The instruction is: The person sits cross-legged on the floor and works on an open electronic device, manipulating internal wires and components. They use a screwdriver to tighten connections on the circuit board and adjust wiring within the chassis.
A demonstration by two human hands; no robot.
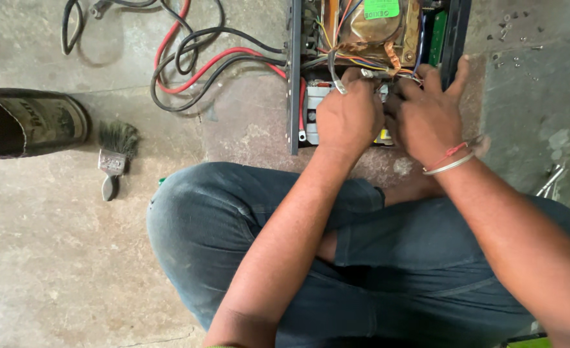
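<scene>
Head view looks straight down on a person seated cross-legged on a concrete floor (53, 270), with an opened electrical unit (292, 77) lying just past the knees. Its dark metal casing is uncovered, exposing a copper-wound transformer (368, 29), a green circuit board (437, 38) along the far wall and a bundle of coloured wires (336, 51).

Left hand (349, 116) is curled closed inside the casing, fingers wrapped around a grey wire (334, 76) that loops up from the wiring. Right hand (430, 113) sits just beside it, touching it at the knuckles; its fingers are bent down into the same wiring, while the thumb and one finger rest against the casing wall. Whether the right hand actually grips anything cannot be told, as the fingertips are hidden. A thin bangle and red thread (451, 161) circle the right wrist.

Red and black cables (201, 64) run from the casing's left side and coil across the floor. A small paintbrush (114, 161) lies left of the knee, near a dark cylindrical container (27, 122) on its side. Loose screws (510, 38) lie scattered to the right of the unit.
</scene>
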